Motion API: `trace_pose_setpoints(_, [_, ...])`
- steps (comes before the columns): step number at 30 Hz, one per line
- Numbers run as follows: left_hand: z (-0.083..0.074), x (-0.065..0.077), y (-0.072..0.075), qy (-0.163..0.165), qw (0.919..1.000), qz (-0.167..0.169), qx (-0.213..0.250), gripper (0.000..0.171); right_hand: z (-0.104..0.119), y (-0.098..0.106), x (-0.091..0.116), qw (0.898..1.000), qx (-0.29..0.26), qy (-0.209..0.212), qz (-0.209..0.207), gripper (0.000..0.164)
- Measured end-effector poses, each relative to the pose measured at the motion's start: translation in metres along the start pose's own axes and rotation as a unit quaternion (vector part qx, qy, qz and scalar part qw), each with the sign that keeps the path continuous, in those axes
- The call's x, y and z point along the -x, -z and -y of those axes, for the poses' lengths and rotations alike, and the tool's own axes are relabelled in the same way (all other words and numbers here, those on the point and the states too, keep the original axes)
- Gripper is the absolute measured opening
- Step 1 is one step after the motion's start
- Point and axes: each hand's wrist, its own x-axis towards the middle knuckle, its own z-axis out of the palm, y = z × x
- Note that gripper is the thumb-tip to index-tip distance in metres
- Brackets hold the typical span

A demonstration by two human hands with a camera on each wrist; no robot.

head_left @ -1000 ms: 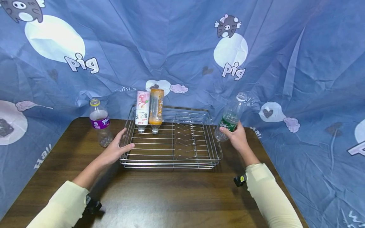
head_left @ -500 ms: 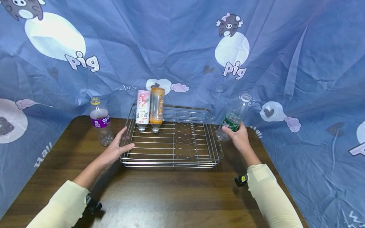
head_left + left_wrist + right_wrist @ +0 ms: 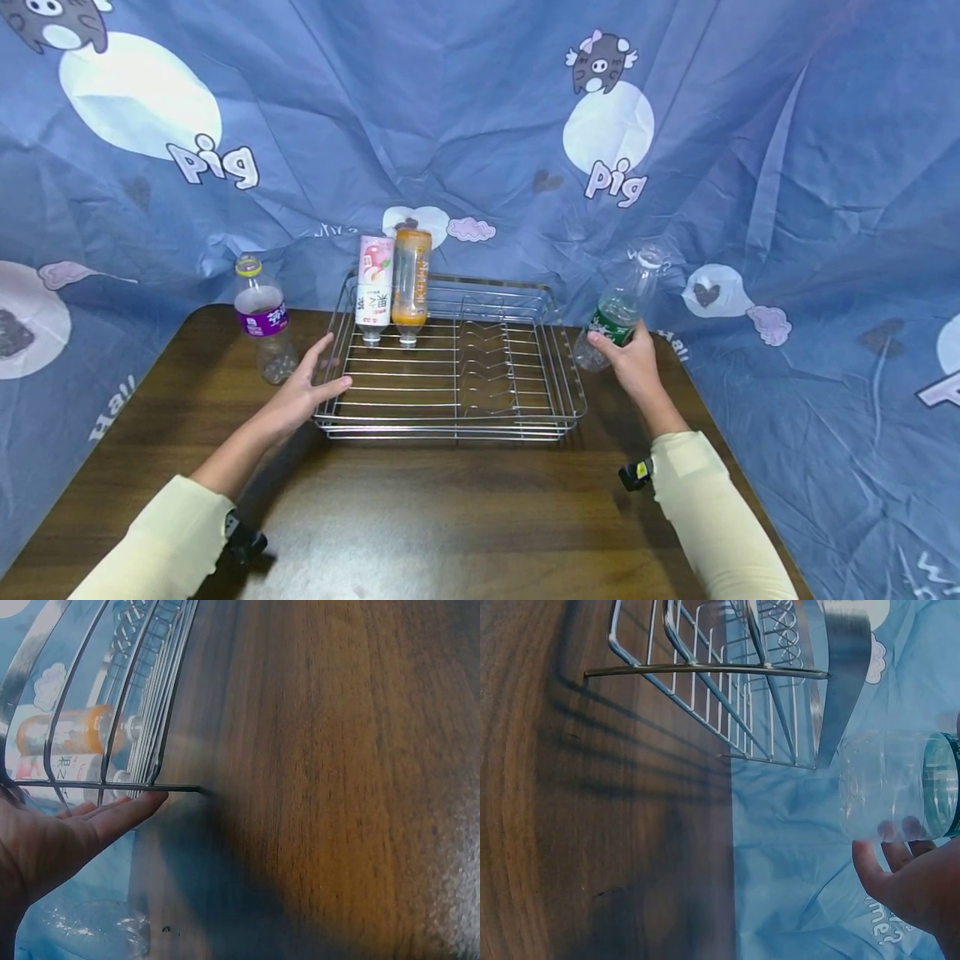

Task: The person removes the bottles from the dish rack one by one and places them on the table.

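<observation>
My right hand (image 3: 632, 362) grips a clear plastic bottle (image 3: 628, 287) with a green label, just right of the wire dish rack (image 3: 457, 433). The bottle leans to the right, its mouth upward; the right wrist view shows its clear base (image 3: 881, 784) apart from the rack. My left hand (image 3: 296, 396) rests with straight fingers at the rack's left side, thumb over the rim; in the left wrist view the fingers (image 3: 124, 817) lie along the wires. Inside the rack, a pink-and-white bottle (image 3: 374, 283) and an orange bottle (image 3: 412, 279) stand upside down at the back left.
Left of the rack, a clear bottle with a purple label (image 3: 264, 321) and yellow neck ring stands upright on the brown wooden table (image 3: 450, 517). Wavy wire dividers (image 3: 486, 367) fill the rack's right part. A blue printed cloth (image 3: 465, 125) hangs behind the table.
My right hand has moved slightly to the right with the green-labelled bottle, away from the rack. The left hand has stayed at the rack's left side.
</observation>
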Motion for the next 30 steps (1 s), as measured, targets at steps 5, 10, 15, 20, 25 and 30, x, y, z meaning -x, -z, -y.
trace_pose_setpoints(5, [0.000, 0.000, 0.001, 0.000, 1.0000, 0.001, 0.002, 0.092, -0.004, 0.000, -0.001, 1.000, 0.010, -0.004, -0.012, 0.058])
trace_pose_setpoints(10, [-0.001, 0.000, 0.000, -0.001, 1.0000, 0.002, 0.003, 0.092, -0.035, 0.002, -0.011, 1.000, 0.012, -0.003, -0.026, 0.062])
trace_pose_setpoints(15, [0.000, 0.000, 0.000, -0.004, 1.0000, 0.002, 0.005, 0.091, -0.067, 0.002, -0.020, 0.999, 0.023, -0.015, -0.031, 0.068])
trace_pose_setpoints(20, [0.001, 0.000, 0.000, -0.005, 1.0000, 0.002, 0.006, 0.091, -0.080, 0.000, -0.020, 0.999, 0.024, -0.008, -0.042, 0.067])
trace_pose_setpoints(25, [0.002, 0.000, 0.000, -0.006, 1.0000, 0.001, 0.007, 0.091, -0.093, -0.004, -0.019, 0.998, 0.039, 0.000, -0.048, 0.059])
trace_pose_setpoints(30, [0.002, 0.000, -0.001, -0.003, 0.9999, 0.000, 0.011, 0.091, -0.104, -0.008, -0.015, 0.996, 0.073, -0.018, -0.046, 0.060])
